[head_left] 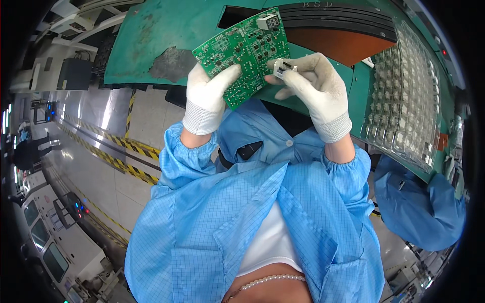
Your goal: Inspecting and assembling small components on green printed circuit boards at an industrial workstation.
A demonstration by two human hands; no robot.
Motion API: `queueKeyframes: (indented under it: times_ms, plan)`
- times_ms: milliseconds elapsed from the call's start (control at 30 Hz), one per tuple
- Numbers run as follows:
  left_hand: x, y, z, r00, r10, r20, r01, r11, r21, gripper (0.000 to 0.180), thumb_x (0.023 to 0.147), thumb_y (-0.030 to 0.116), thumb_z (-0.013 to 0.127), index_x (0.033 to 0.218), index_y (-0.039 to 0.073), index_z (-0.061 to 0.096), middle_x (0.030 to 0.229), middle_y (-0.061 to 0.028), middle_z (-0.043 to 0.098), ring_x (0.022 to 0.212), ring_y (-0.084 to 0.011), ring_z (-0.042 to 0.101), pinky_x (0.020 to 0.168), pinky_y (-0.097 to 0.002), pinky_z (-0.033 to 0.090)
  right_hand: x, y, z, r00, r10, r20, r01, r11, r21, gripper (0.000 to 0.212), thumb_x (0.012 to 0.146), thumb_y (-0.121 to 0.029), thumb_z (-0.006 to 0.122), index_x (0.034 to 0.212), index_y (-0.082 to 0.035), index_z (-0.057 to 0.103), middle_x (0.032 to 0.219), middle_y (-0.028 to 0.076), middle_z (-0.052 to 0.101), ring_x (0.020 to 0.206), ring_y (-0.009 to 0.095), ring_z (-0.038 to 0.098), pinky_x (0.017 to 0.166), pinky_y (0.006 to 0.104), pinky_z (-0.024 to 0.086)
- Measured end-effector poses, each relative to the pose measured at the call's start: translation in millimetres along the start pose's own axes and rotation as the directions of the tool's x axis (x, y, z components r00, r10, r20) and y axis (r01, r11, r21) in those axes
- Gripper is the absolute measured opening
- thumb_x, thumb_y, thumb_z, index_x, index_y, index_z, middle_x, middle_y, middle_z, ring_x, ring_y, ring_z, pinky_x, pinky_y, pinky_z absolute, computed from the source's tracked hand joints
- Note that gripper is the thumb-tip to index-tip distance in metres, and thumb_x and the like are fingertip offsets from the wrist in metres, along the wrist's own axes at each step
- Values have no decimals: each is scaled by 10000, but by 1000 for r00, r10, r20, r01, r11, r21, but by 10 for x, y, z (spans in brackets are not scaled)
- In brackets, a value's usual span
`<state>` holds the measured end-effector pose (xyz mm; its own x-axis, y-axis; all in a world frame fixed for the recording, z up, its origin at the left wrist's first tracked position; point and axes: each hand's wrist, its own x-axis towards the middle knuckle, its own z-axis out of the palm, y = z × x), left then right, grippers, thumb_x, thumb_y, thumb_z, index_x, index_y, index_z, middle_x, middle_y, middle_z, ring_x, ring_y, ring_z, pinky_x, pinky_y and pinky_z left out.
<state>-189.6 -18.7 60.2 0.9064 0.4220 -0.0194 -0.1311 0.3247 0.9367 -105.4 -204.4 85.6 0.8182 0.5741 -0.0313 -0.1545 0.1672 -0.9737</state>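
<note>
While left hand (pixel 207 95) holds tilted board (pixel 247 58) | right hand (pixel 322 87) pinches component (pixel 280 68)

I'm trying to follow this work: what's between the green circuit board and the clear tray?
In the head view: the right hand holding a small white part, green benchtop, and farther up a black-and-orange object.

Capital letters (pixel 317 5) on black rack (pixel 333 21)

At upper left, the worn green surface (pixel 172 30) leaves room to pass. The rectangular green circuit board (pixel 247 55) blocks top centre; the black-and-orange panelled object (pixel 328 44) and clear plastic tray (pixel 394 148) obstruct the right.
</note>
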Motion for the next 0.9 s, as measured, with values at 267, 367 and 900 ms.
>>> queueKeyframes:
  times_ms: [267, 367, 900]
  plan:
    - [-4, 58, 15, 1000, 5, -13, -4, 1000, 19, 340, 899, 37, 627, 1227, -48, 593, 1132, -127, 681, 980, -193, 657, 883, -318, 526, 112, -21, 42, 904, -422, 75, 371, 681, -631, 322, 829, -48, 770, 1117, 10, 638, 1082, 83, 644, 917, 143, 668, 814, 274, 563]
    - [22, 46, -16, 1000, 21, -2, -21, 999, 28, 336, 901, 47, 630, 1222, -46, 598, 1122, -122, 683, 970, -182, 656, 876, -310, 525, 152, -17, 146, 865, -496, 71, 419, 639, -645, 320, 820, -28, 760, 1131, -24, 685, 1101, 79, 641, 913, 135, 671, 802, 260, 558]
    - [41, 104, -77, 1000, 23, 14, -26, 952, 305, 359, 926, 71, 643, 1274, -8, 602, 1113, -91, 689, 1001, -145, 645, 878, -286, 520, 309, 99, 572, 905, -424, 43, 410, 839, -357, 326, 846, -54, 759, 1153, 8, 671, 1068, 88, 659, 938, 146, 674, 824, 271, 557]
